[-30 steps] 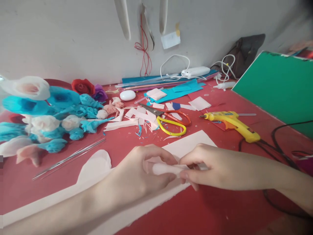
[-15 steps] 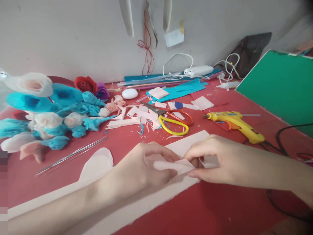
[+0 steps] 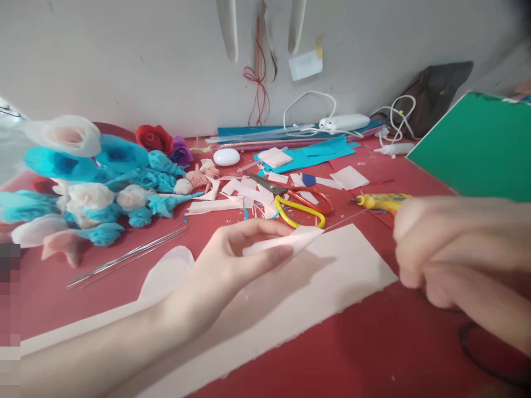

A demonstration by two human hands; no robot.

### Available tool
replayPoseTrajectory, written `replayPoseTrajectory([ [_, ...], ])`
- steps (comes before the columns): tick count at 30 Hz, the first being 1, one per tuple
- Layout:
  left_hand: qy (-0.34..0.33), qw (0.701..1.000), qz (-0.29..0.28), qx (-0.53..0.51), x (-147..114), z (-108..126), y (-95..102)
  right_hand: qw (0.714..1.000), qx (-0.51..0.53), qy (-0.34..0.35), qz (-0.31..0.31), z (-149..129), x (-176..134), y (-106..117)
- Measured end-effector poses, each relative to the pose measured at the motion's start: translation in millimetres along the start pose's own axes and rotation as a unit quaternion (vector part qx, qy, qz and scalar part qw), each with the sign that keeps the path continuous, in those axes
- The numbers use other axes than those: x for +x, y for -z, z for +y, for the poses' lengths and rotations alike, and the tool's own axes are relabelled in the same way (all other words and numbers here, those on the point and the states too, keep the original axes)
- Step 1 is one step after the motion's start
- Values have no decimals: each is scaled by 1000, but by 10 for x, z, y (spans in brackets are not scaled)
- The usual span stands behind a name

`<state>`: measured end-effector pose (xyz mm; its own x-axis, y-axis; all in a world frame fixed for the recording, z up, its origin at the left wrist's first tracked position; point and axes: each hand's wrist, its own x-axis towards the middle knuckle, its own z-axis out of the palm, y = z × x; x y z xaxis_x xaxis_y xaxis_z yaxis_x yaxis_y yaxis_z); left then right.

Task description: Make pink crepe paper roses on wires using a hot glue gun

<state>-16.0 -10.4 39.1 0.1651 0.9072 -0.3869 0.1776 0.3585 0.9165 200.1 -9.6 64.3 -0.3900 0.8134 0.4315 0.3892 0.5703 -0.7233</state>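
Observation:
My left hand [image 3: 224,265] is closed, with thumb and fingers pinching a pale pink folded paper [image 3: 286,239] that narrows to a tip at the right. From that tip a thin strand [image 3: 346,219] stretches taut up to the right, toward my right hand [image 3: 448,249]. My right hand is curled and smeared by motion, in front of the yellow glue gun [image 3: 379,201] and covering most of it. Below both hands a long pale pink paper strip [image 3: 307,298] lies on the red table [image 3: 332,354].
Yellow-and-red-handled scissors [image 3: 299,221] lie among paper scraps [image 3: 249,190]. Blue, white and pink paper flowers [image 3: 91,199] crowd the left. Thin metal rods [image 3: 128,257] rest near a rounded paper piece [image 3: 168,273]. A green board [image 3: 477,149] stands at right, with a black cable [image 3: 477,348] nearer me.
My right hand has moved away from the paper, up and to the right. The thin strand now shows between them. My left hand has lifted the folded paper slightly.

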Motion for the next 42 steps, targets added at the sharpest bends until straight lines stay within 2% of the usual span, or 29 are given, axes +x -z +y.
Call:
replayPoseTrajectory([
  [2, -3, 998, -3, -61, -8, -51, 0, 999, 1, 48, -9, 41, 6, -78],
  [3, -4, 996, -5, -84, -13, -71, -1, 999, 9, 40, -20, 72, 15, -129],
  [6, -4, 992, -19, -125, -30, -93, -2, 995, 66, -60, -49, 176, 39, -295],
  [9, -16, 989, -39, -139, -35, -79, -10, 978, 135, -155, -40, 232, 33, -419],
  [13, -28, 987, -60, -145, -20, -75, -34, 960, 181, -209, -41, 216, 0, -464],
  [20, -31, 991, -80, -98, 0, -92, -46, 964, 169, -204, -26, 188, -26, -445],
  [32, -112, 988, -94, -45, 8, -139, -52, 974, 128, -187, -20, 183, -27, -445],
  [37, -109, 989, -93, -26, -10, -153, -51, 972, 149, -181, -14, 171, -20, -462],
  [42, -74, 993, -93, -16, -13, -121, -76, 961, 200, -192, -20, 168, -33, -477],
])
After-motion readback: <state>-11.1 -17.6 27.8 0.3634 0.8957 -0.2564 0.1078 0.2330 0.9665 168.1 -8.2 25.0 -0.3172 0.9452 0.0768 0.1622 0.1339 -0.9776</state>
